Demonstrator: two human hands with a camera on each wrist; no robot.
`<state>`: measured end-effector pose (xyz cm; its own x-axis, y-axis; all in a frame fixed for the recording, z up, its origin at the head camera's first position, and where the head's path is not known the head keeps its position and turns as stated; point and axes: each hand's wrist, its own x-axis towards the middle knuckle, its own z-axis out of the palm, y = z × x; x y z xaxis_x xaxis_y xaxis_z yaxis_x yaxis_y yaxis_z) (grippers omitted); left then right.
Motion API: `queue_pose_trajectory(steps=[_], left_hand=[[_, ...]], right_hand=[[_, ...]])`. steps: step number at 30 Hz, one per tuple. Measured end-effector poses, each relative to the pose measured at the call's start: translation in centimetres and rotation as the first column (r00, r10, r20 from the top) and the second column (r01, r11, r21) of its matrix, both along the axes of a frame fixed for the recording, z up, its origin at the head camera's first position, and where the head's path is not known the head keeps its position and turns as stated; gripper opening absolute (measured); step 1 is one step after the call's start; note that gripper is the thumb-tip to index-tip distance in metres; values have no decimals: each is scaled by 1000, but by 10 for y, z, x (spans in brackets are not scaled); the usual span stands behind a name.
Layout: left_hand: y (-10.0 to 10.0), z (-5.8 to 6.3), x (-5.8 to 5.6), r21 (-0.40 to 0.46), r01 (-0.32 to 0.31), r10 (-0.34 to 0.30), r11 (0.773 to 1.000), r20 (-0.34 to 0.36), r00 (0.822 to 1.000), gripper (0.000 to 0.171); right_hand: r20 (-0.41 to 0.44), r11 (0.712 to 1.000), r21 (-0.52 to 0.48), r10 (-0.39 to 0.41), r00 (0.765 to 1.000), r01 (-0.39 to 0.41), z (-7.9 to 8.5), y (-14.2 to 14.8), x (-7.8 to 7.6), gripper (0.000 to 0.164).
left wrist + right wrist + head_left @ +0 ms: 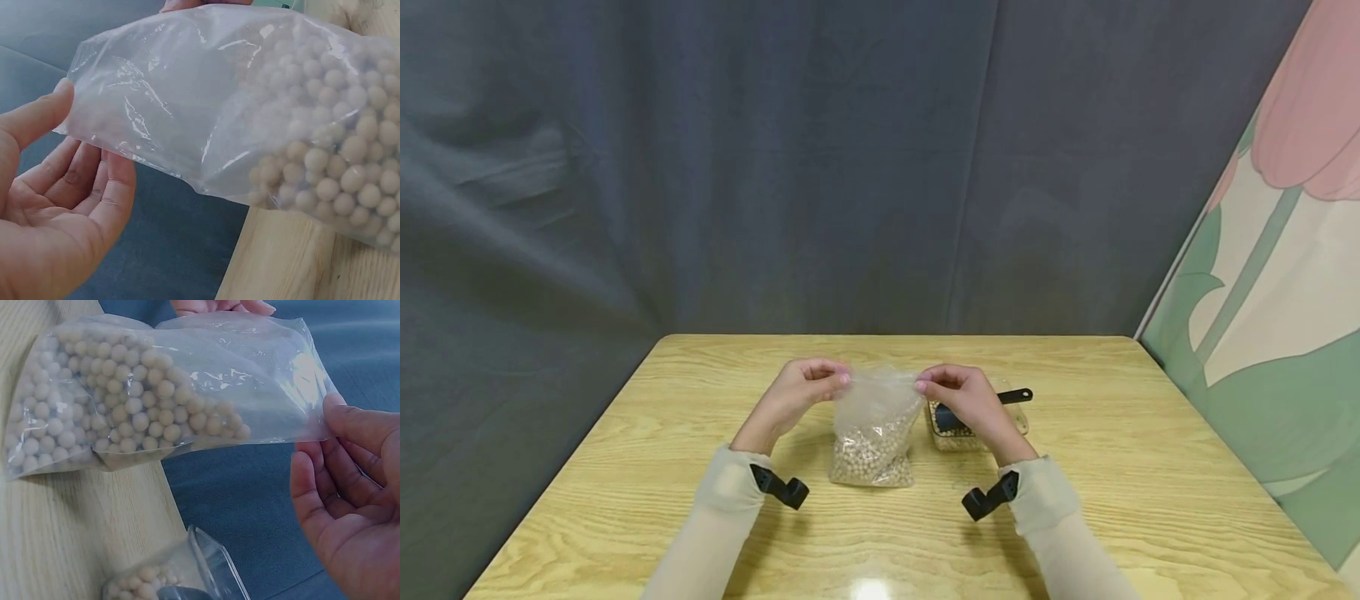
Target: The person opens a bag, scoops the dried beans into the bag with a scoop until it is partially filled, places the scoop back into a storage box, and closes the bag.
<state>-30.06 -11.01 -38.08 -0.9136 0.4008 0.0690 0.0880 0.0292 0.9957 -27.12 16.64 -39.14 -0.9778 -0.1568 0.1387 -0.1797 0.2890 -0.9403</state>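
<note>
A clear plastic bag (872,429) stands on the table, its lower part filled with small round beige beads (350,150). My left hand (801,396) pinches the bag's top left corner between thumb and fingers. At the opposite top corner, my right hand (962,400) pinches the plastic the same way. Between the two hands the upper part of the bag is stretched flat and holds no beads. In the right wrist view the beads (119,394) slope down toward one side of the bag.
Behind my right hand sits a clear container (958,444) with more beads and a black scoop (951,418), whose handle sticks out to the right. The wooden table (662,467) ends at a dark curtain (820,183). A flower-patterned cloth (1285,333) hangs at the right.
</note>
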Motion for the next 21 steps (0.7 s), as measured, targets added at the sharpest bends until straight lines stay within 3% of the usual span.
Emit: queue_pose_trajectory(steps=[3, 7, 15, 21], left_hand=[[-2, -2, -1, -12, 9, -8, 1000, 20, 1000, 24], [-3, -4, -1, -41, -4, 3, 999, -17, 1000, 20], [2, 0, -1, -91, -102, 96, 991, -65, 993, 14], [4, 4, 1, -205, -165, 139, 965, -137, 981, 14]], right_hand=[[25, 1000, -7, 7, 1000, -6, 1, -1, 0, 30], [54, 1000, 4, 23, 998, -24, 2, 1, 0, 33], [78, 999, 34, 11, 997, -14, 4, 2, 1, 29], [35, 997, 43, -60, 998, 58, 4, -5, 1, 21]])
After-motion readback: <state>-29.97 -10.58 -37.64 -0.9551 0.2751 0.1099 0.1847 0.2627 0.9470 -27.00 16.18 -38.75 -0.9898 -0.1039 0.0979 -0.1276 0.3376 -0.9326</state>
